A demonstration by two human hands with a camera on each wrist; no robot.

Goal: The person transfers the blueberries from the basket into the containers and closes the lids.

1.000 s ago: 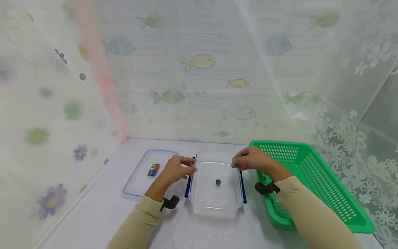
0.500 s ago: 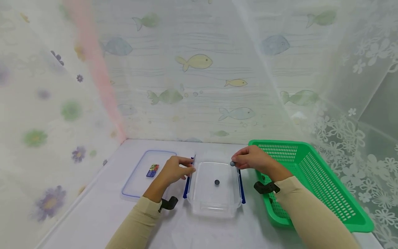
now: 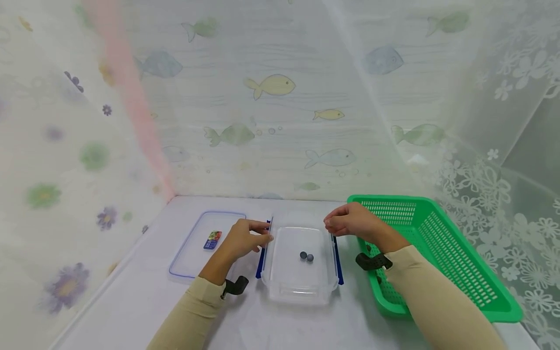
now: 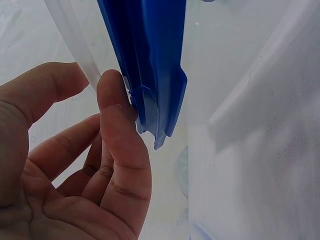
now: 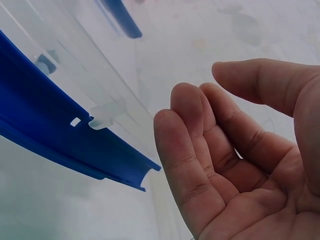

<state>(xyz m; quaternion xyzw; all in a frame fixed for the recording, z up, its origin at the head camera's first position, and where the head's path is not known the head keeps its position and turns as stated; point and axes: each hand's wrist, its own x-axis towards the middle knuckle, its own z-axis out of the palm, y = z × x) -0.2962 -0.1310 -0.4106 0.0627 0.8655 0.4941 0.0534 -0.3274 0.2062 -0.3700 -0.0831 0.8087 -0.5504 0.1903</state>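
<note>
Two blueberries (image 3: 309,258) lie side by side on the floor of a clear plastic food container (image 3: 302,294), which has blue latches (image 3: 338,265) folded out along both sides. My left hand (image 3: 243,239) pinches the container's left rim; in the left wrist view the thumb and fingers close on the clear wall beside a blue latch (image 4: 162,60). Over the far right corner hovers my right hand (image 3: 353,224). Its fingers are loosely bent, and the right wrist view shows a gap between thumb and fingertips with nothing in it.
A clear lid (image 3: 185,260) with a blue seal and a small colourful label (image 3: 212,240) lies left of the container. To the right stands a green slotted basket (image 3: 461,253); dark round things show at its left side. Printed curtains surround the table (image 3: 280,335).
My right hand has let go of a blueberry, which dropped into the container beside the other one. My left hand keeps its hold on the rim.
</note>
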